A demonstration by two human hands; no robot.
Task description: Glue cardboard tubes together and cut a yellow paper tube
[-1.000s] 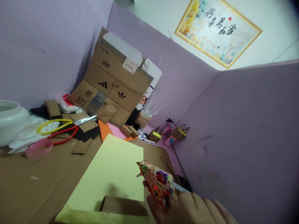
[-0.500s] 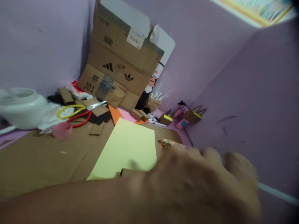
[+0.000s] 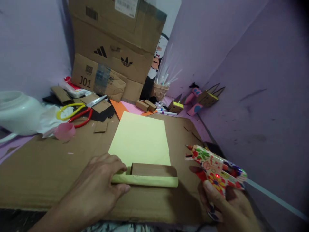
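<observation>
Left hand (image 3: 101, 183) pinches the light, floppy-looking paper (image 3: 141, 138) at its fold, left of the block (image 3: 153, 169); right hand (image 3: 224, 206) fingers grip a glue gun (image 3: 217, 169).

**Yellow sheet folded over a cardboard strip, glue gun at its right**

The pale yellow paper sheet (image 3: 141, 138) lay flat on the cardboard-covered bench (image 3: 36, 174), its long side running away from the person. Its near edge was rolled up and over into a soft fold (image 3: 147, 181). A brown cardboard strip (image 3: 153, 169), long and low, sat crosswise on the sheet, tucked just behind that fold and touching it. The left hand (image 3: 98, 183) rested at the fold's left end, fingertips on the paper.

The glue gun (image 3: 214, 169), covered in a red, green and yellow flower pattern with a small red light glowing on its side, was gripped in the right hand (image 3: 224, 206). It was held just right of the fold, clear of the paper, nozzle pointing left.
</observation>
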